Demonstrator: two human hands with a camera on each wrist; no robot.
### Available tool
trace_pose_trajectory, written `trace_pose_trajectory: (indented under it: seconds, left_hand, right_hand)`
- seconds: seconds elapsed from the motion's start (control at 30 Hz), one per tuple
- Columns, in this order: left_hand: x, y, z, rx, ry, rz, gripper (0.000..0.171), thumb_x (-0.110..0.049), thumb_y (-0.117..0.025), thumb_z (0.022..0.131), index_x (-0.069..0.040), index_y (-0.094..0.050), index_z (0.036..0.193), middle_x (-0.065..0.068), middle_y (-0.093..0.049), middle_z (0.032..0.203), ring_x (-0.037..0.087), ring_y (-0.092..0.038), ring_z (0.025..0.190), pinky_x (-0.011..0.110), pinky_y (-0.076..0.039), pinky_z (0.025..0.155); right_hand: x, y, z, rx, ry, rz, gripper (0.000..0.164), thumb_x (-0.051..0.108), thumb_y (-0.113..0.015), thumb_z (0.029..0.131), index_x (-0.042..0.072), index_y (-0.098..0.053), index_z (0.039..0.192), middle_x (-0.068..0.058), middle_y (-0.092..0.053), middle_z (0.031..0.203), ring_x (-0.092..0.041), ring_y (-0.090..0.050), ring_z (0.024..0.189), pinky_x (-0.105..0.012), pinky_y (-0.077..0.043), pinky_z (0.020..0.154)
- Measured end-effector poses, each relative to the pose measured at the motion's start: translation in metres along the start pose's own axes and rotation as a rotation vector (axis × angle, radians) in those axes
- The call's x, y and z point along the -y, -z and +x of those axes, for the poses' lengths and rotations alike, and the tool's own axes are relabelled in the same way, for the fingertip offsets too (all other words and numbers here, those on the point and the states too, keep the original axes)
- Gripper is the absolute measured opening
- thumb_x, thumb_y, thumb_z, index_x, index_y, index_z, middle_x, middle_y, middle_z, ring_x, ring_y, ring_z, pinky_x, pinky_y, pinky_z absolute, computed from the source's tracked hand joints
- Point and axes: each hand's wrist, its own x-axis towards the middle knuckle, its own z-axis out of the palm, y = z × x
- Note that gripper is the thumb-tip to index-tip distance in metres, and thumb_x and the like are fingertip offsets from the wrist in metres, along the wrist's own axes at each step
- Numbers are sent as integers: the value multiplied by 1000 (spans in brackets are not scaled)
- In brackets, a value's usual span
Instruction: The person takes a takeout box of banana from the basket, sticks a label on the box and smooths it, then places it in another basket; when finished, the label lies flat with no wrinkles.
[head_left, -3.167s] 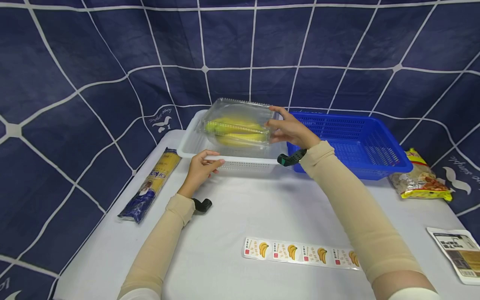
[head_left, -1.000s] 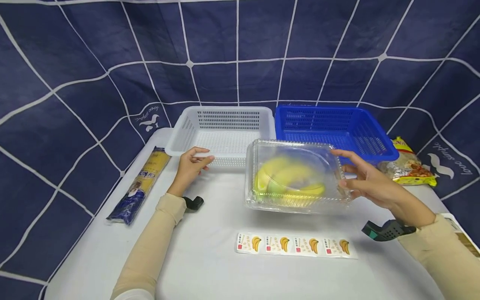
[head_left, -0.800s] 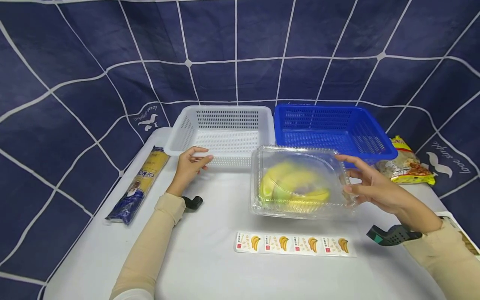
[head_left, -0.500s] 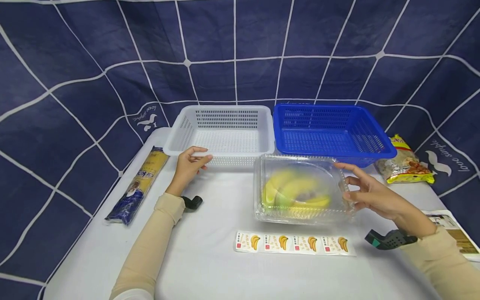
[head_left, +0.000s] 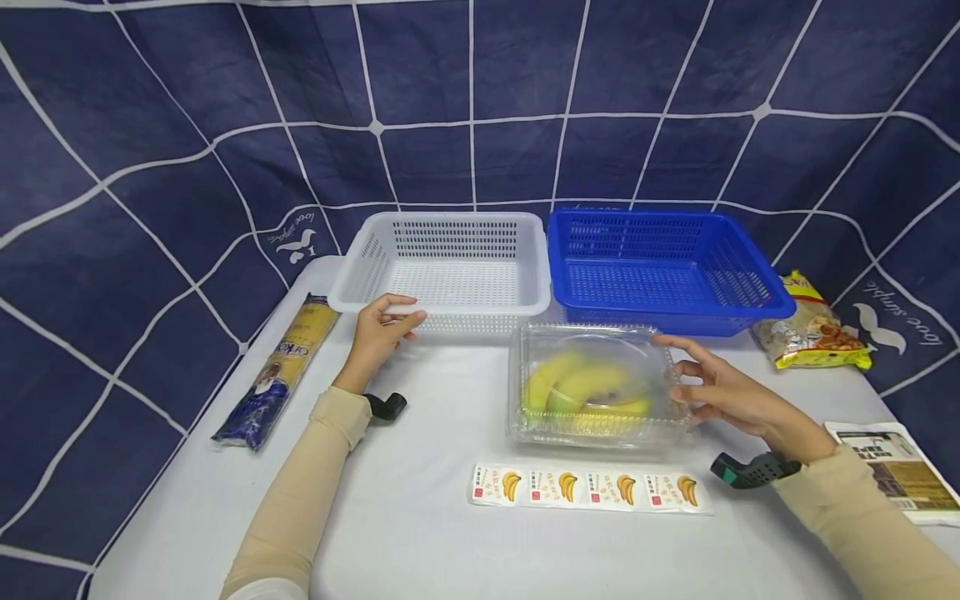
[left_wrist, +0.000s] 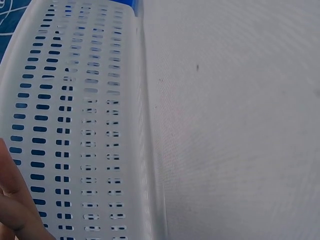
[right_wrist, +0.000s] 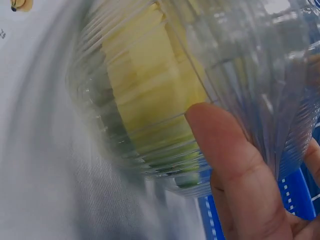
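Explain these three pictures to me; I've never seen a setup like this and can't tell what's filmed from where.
No machine here: a person works with two bare hands, wearing three cameras. The wide picture comes from a camera on the head, looking down at a table covered in white cloth. The other two come from cameras strapped to the wrists, so they are very close.

In the head view, the left hand grips the front rim of a white basket; the left wrist view shows that basket's slotted wall. The right hand holds a clear plastic box of bananas by its right end; its thumb presses the box in the right wrist view.

Also there: a blue basket, a strip of banana stickers, a long pasta packet, a snack bag and a printed packet.
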Motion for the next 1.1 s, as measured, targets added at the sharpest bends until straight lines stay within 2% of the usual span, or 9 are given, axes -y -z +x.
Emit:
trace_pose_trajectory:
  seconds: [0.23, 0.43, 0.57, 0.67, 0.77, 0.9, 1.0, 1.1]
  left_hand:
    - [0, -1, 0, 4, -9, 0, 49, -19, -83, 99, 7, -64, 136, -11, -77, 85, 19, -74, 70, 21, -47, 53]
    - [-1, 1, -1, 14, -9, -6, 49, -19, -82, 99, 7, -63, 136, -12, -76, 85, 19, -74, 69, 20, -47, 53]
    - [-3, 2, 0, 25, -8, -3, 49, -19, -82, 100, 7, -63, 137, -11, -76, 85, 19, -74, 70, 21, -48, 54]
    - [-4, 3, 0, 40, 0, 6, 48, -21, -81, 100, 4, -64, 138, -10, -76, 87, 19, -75, 72, 23, -50, 56]
    - [-6, 5, 0, 58, 20, 27, 46, -22, -80, 102, 0, -65, 139, -2, -79, 96, 17, -75, 74, 24, -52, 59]
    - [-8, 9, -2, 96, 58, 49, 45, -22, -75, 105, -2, -63, 143, 21, -78, 117, 14, -73, 78, 23, -53, 64]
    - [-11, 13, -4, 144, 82, 71, 51, -26, -72, 107, -5, -57, 151, 28, -72, 130, 12, -73, 83, 23, -53, 69]
    - [-16, 18, -7, 193, 94, 102, 60, -29, -70, 108, -10, -49, 160, 26, -71, 135, 12, -72, 86, 26, -53, 74]
  right_hand:
    - [-3, 3, 8, 9, -7, 8, 72, -8, -54, 106, 41, -43, 159, -10, -44, 109, -7, -56, 80, -32, -62, 62]
    - [-2, 5, 10, 17, -15, -8, 72, -6, -54, 108, 42, -40, 160, -11, -45, 109, -8, -55, 80, -32, -63, 62]
    - [-1, 6, 9, 11, -36, -52, 73, -2, -53, 110, 43, -35, 164, -15, -46, 117, -12, -57, 86, -35, -64, 65]
    - [1, 6, 8, -5, -58, -90, 75, 0, -52, 111, 41, -28, 169, -21, -41, 129, -15, -58, 95, -36, -63, 67]
    - [3, 7, 7, -24, -77, -113, 77, 4, -53, 112, 37, -20, 173, -28, -31, 144, -16, -58, 105, -38, -63, 71]
    - [7, 7, 4, -38, -89, -164, 78, 8, -53, 113, 30, -13, 176, -37, -19, 160, -16, -56, 121, -42, -63, 81]
    - [13, 4, 1, -67, -92, -253, 73, 12, -53, 113, 23, -16, 175, -39, -20, 164, -30, -56, 131, -42, -61, 87]
    - [20, 0, -1, -110, -79, -351, 68, 14, -54, 114, 13, -21, 173, -38, -24, 166, -45, -54, 134, -38, -61, 90]
